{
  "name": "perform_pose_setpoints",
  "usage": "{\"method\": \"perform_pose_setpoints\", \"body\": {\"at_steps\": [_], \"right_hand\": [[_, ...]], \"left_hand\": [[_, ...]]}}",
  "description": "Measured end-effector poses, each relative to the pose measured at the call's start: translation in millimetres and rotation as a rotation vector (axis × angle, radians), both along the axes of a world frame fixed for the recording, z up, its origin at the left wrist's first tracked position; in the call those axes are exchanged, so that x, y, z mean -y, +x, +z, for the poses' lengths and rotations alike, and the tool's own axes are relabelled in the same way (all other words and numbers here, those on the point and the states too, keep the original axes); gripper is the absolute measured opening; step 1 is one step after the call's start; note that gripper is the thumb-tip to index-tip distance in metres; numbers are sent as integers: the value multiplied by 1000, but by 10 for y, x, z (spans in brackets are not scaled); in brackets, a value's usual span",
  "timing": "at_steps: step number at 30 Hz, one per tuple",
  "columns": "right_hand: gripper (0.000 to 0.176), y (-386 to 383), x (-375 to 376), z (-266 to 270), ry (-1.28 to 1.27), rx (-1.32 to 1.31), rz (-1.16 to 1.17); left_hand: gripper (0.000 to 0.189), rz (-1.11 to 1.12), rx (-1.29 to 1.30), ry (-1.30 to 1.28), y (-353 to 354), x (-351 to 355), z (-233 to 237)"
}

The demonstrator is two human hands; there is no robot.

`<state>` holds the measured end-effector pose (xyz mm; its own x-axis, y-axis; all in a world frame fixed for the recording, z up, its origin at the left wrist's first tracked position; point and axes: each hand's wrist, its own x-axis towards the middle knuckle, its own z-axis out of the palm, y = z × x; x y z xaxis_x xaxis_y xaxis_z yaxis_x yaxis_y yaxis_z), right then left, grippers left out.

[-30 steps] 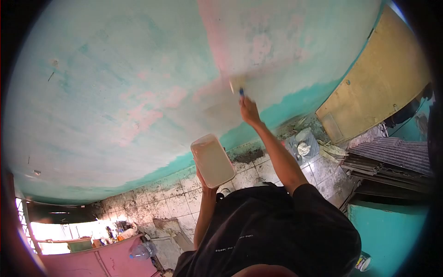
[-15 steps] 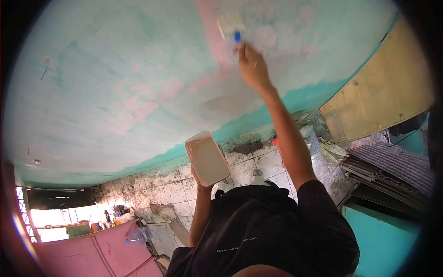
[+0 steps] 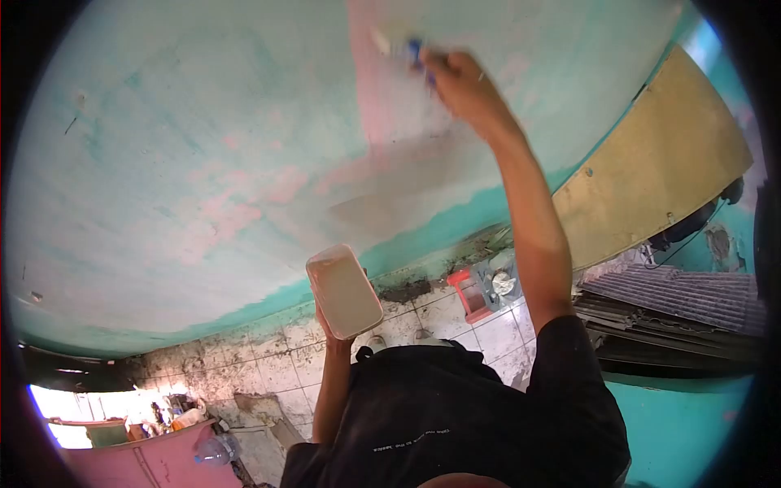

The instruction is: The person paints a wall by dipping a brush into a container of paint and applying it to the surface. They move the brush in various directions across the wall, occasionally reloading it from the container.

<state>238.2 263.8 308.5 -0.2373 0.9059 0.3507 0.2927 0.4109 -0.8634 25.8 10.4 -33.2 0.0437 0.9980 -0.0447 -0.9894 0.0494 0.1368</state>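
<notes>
My right hand (image 3: 469, 88) is closed around the handle of a paintbrush (image 3: 398, 41) with pale bristles and a blue collar, blurred by motion. The brush is up against or very near the wall (image 3: 187, 122), which shows whitish paint over turquoise and pink patches. Lower down, my left hand (image 3: 333, 329) grips a rectangular plastic tub (image 3: 345, 293) from below and behind. Pale, whitish paint fills much of the tub, which is tilted toward me. Most of the left fingers are hidden behind it.
A yellowish board (image 3: 651, 163) leans at the right, above stacked corrugated sheets (image 3: 675, 297). A red plastic stool (image 3: 468, 297) stands on the dirty tiled floor (image 3: 305, 358). At lower left are a pink panel (image 3: 154, 464) and a clear plastic bottle (image 3: 215, 450).
My right hand has moved slightly up, and the brush has turned sideways, bristles pointing left. The camera view has shifted, bringing more of the red stool into sight. The tub stays in my left hand.
</notes>
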Motion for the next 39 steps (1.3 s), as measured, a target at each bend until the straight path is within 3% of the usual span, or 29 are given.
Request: {"method": "perform_pose_setpoints", "body": {"at_steps": [1,4,5,6,7,8,9,10,11,12,13,15,16,17,19,21,22,23,24,27,29,30,32,33,34,36,37,38,39], "right_hand": [[41,-62,89,260,144,-58,-41],[44,-220,-91,255,448,-29,-205],[47,-279,-203,-47,299,75,-230],[47,-316,-448,-661,409,194,-250],[44,-368,-364,-1187,308,145,-268],[35,-333,-432,-1994,497,362,-295],[30,-256,-366,-2711,435,555,-266],[32,-227,-94,-2896,-119,545,-105],[28,-91,31,-3247,-67,777,-35],[25,0,140,-3279,-309,637,-81],[23,33,191,-3161,-539,478,-124],[20,213,162,-2678,-294,257,-119],[18,245,65,-2189,155,451,-168],[19,351,-28,-1632,340,525,-215],[30,264,-51,-271,666,295,-286],[32,246,-71,968,927,544,-482],[30,139,-88,1418,1104,464,-522],[29,111,-177,1734,1191,468,-540],[31,0,-111,1957,1049,417,-519],[30,-164,-287,1543,992,500,-526],[35,-173,-334,609,1000,397,-396],[41,-232,-120,125,798,462,-395],[44,-162,49,-946,721,623,-344],[35,-111,159,-1115,414,849,-255],[35,23,59,-1141,423,858,-263],[25,271,-213,-1018,267,907,181],[18,195,-238,-455,230,990,93],[18,263,-514,75,467,995,34],[22,211,-524,910,499,1050,25]], "left_hand": [[74,-8,12,10,-41,-76,-30],[74,-53,-98,59,-218,-283,-184],[74,-59,-72,55,-275,-340,-258],[74,-69,-49,40,-346,-340,-351],[74,-89,-53,50,-418,-361,-451],[74,-82,-82,58,-490,-389,-545],[74,-71,-108,71,-547,-416,-591],[74,-84,-108,84,-590,-395,-565],[73,-107,-90,70,-615,-359,-493],[73,-133,-72,60,-637,-334,-417],[73,-152,-77,82,-670,-300,-350],[72,-145,-136,22,-720,-249,-248],[72,-154,-134,45,-748,-239,-269],[71,-163,-115,15,-778,-221,-295],[70,-174,-94,-11,-804,-242,-288],[67,-162,-144,10,-822,-235,-224],[67,-162,-141,18,-816,-236,-109],[66,-201,-130,67,-794,-219,56],[64,-240,-118,115,-773,-207,139],[64,-179,-100,-8,-845,-268,-72],[62,-184,-86,33,-892,-287,-220],[60,-182,-67,55,-916,-280,-270],[60,-187,-48,91,-955,-214,-196],[60,-177,-26,115,-938,-192,-173],[60,-182,-18,126,-940,-198,-221],[60,-185,-90,112,-1005,-188,-309],[60,-188,-91,125,-1022,-164,-269],[60,-191,-65,124,-1020,-135,-168],[60,-187,-39,123,-1005,-139,-107]]}}
